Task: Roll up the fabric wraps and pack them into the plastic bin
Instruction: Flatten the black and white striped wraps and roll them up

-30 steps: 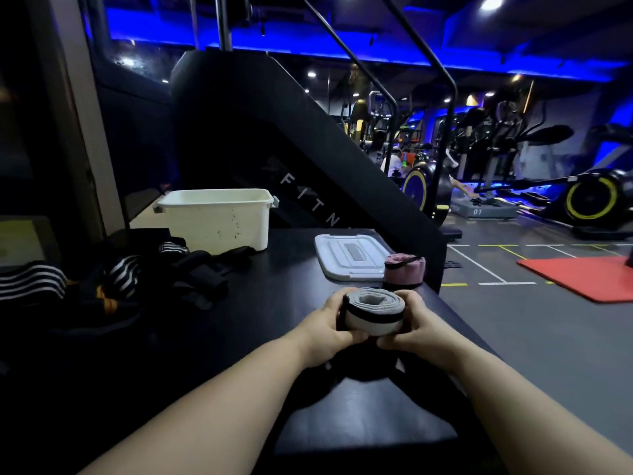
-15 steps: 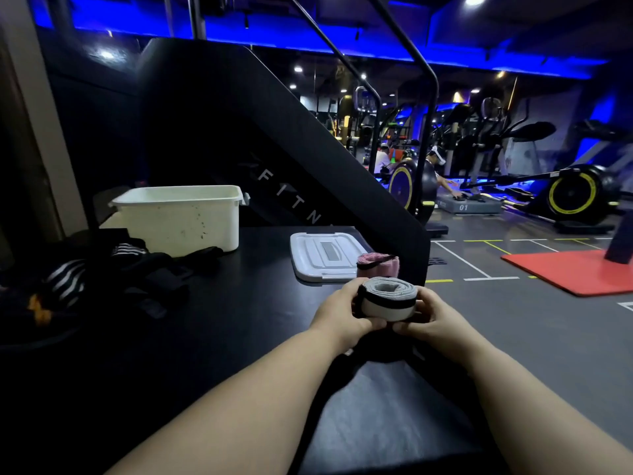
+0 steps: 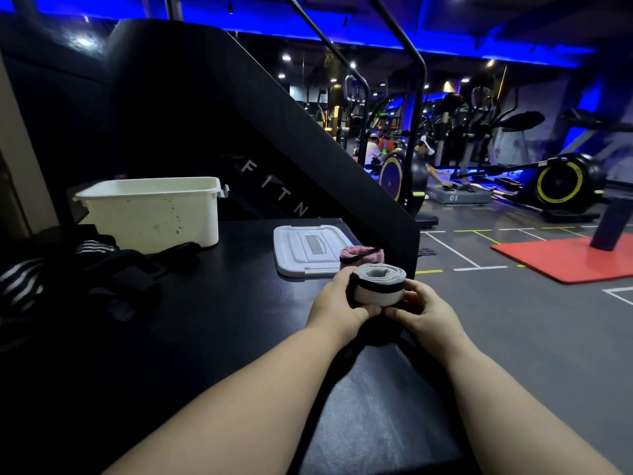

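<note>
Head view, dim gym, blue strip lighting.

- Tabletop (image 3: 222, 320): black, takes up most of the lower frame and carries all the task items.
- Black slanted panel (image 3: 239, 132): behind the tabletop, lettered "FITN", with handrails above it.
- Red mat (image 3: 565, 258): on the floor to the right, well apart from the tabletop.
- Bin (image 3: 154, 217): white plastic, open top, far left of the tabletop. Inside not visible from this angle.
- Loose wraps (image 3: 102, 269): dark heap, some black-and-white striped, left of centre just in front of the bin. One dark strap reaches the bin's front wall.
- Lid (image 3: 308, 248): pale, lying flat to the right of the bin and apart from it.
- Left grip (image 3: 337, 303): fingers curled round the left side of the grey roll (image 3: 378, 284), thumb on its lower front.
- Right grip (image 3: 421, 310): fingers curled round the roll's right side, thumb low at the front, almost meeting the left thumb.
- Grey roll: held between both grips near the tabletop's right edge, just this side of the lid. Spiral end faces up, black band round the middle. Dark fabric sits under the grips; can't tell if it's the roll's tail.
- Pink roll (image 3: 363, 257): upright at the lid's near right corner, partly hidden by the grey roll. Can't tell if it sits on the lid or the tabletop.
</note>
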